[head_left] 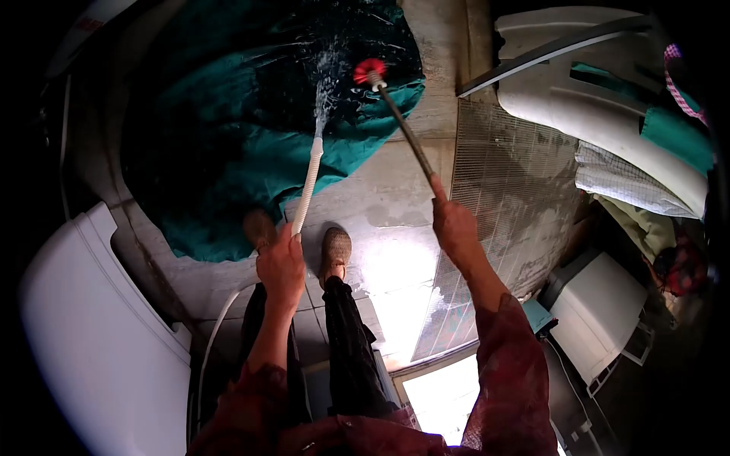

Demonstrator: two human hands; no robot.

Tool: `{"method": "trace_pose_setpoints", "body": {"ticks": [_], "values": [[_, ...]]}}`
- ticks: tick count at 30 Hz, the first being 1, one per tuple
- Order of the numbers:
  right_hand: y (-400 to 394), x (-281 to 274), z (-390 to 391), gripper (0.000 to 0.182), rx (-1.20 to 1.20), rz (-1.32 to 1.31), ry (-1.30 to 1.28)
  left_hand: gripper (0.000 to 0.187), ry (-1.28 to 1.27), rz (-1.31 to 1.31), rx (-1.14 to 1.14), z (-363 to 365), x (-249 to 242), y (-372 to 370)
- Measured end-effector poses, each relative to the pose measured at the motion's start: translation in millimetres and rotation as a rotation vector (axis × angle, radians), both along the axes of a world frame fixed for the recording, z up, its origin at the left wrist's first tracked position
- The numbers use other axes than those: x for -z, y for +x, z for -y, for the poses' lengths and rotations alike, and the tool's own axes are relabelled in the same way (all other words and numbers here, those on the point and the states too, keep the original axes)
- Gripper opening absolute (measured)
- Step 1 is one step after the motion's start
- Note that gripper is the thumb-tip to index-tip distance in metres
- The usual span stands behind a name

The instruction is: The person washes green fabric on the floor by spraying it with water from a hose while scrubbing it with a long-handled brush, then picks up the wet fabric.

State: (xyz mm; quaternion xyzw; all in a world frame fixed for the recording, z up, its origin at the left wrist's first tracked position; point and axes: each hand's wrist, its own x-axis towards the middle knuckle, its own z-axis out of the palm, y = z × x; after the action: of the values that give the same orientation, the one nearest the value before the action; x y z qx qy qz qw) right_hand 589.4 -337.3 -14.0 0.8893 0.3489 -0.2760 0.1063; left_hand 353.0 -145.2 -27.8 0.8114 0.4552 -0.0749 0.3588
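Note:
My left hand (280,267) is wrapped round a white ribbed hose (307,188), and water (327,87) sprays forward from its end. That water lands on a dark green cloth (220,159) spread over the floor, wet and wrinkled. In my right hand (456,230) is the handle of a long brush (409,135), index finger stretched along the shaft. Its round red bristle head (370,71) is over the right part of the cloth, to the right of the spray.
A large white curved panel (106,319) stands at the left. Right of the cloth lies a ribbed grate or mat (509,197). Beyond it are a pale plastic piece (563,83) with draped fabrics (620,178) and a white box-shaped unit (597,315). My shoe (335,251) is by the cloth's near edge.

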Motion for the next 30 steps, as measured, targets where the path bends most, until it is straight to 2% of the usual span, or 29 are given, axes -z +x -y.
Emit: {"method": "trace_pose_setpoints", "body": {"ticks": [2, 4, 5, 8, 10, 13, 15, 18, 19, 21, 24, 25, 26, 28, 30], "values": [[-10, -2, -9, 0.059, -0.131, 0.009, 0.003, 0.019, -0.009, -0.037, 0.004, -1, -3, 1], [27, 8, 16, 0.057, -0.040, 0.026, -0.056, 0.017, -0.010, -0.069, 0.006, -2, 0, 2], [40, 8, 24, 0.058, 0.089, 0.010, -0.117, 0.016, -0.007, -0.069, 0.001, -3, 2, -3], [29, 3, 17, 0.059, 0.155, 0.001, -0.095, 0.016, -0.037, -0.075, -0.006, -1, -1, -2], [4, -2, 1, 0.057, -0.022, -0.011, -0.075, 0.016, -0.057, -0.072, -0.017, 0, -2, 3], [33, 3, 12, 0.056, -0.093, 0.047, -0.113, 0.015, -0.031, -0.030, 0.018, 0, -3, 3], [64, 6, 30, 0.054, 0.140, 0.124, -0.126, 0.014, -0.024, -0.024, -0.005, -3, -4, 2], [63, -6, 25, 0.053, 0.242, 0.040, -0.049, 0.013, -0.086, 0.025, -0.056, 0, -4, 2], [53, -8, 11, 0.053, 0.234, 0.040, -0.045, 0.013, -0.082, 0.025, -0.064, 0, -1, 2], [18, -12, -10, 0.053, -0.043, 0.023, -0.111, 0.023, -0.069, 0.002, -0.013, 2, 3, -2], [32, 9, 22, 0.055, -0.093, 0.103, 0.019, 0.023, 0.006, 0.024, 0.009, -2, 1, -1], [47, 7, 33, 0.055, 0.009, 0.109, -0.120, 0.023, 0.006, 0.015, 0.011, -3, 2, -3], [54, 4, 39, 0.055, 0.010, 0.104, -0.121, 0.023, 0.021, 0.019, 0.009, -4, 3, -5], [61, -3, 45, 0.057, 0.181, 0.114, -0.127, 0.022, 0.029, 0.019, 0.003, -3, 3, -6], [41, -8, 38, 0.059, 0.121, 0.106, -0.040, 0.013, 0.001, -0.071, 0.028, -3, 1, -3]]}}
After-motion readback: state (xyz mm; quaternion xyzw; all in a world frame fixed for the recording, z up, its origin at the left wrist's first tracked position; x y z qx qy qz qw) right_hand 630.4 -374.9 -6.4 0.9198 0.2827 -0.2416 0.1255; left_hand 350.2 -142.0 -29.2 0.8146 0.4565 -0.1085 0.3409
